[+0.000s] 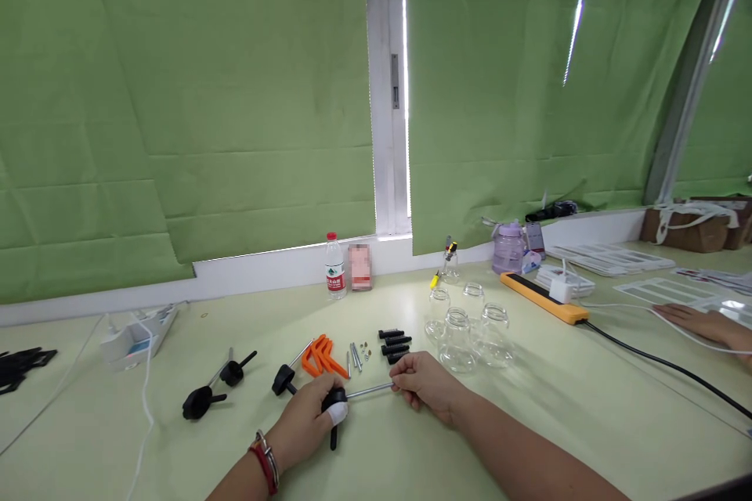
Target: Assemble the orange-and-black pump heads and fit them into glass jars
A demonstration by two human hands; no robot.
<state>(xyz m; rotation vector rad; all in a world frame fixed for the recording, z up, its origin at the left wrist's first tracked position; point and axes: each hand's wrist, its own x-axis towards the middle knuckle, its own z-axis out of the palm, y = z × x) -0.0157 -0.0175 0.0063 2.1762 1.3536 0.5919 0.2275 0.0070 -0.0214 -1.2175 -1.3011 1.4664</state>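
Live: L hand (311, 409) grips blk knob (333, 399), R hand (430, 385) pinches rod (370, 390) tip, over table (405, 470) | 3 rodded knobs (197, 403) nearby, look fitted | orange pcs (320, 354), metal pcs (356, 358), blk pcs (395, 340), jars (458, 340) loose

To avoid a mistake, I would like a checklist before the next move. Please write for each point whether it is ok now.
1. Left hand grips the black knob: ok.
2. Right hand holds the far end of the metal rod: ok.
3. Rod tip visible: not ok, the right fingers cover it.
4. Rod firmly fixed in the knob: cannot tell.
5. Orange pieces clear of both hands: ok.
6. Nearest black ribbed piece clear of the right hand: cannot tell, they overlap in view.
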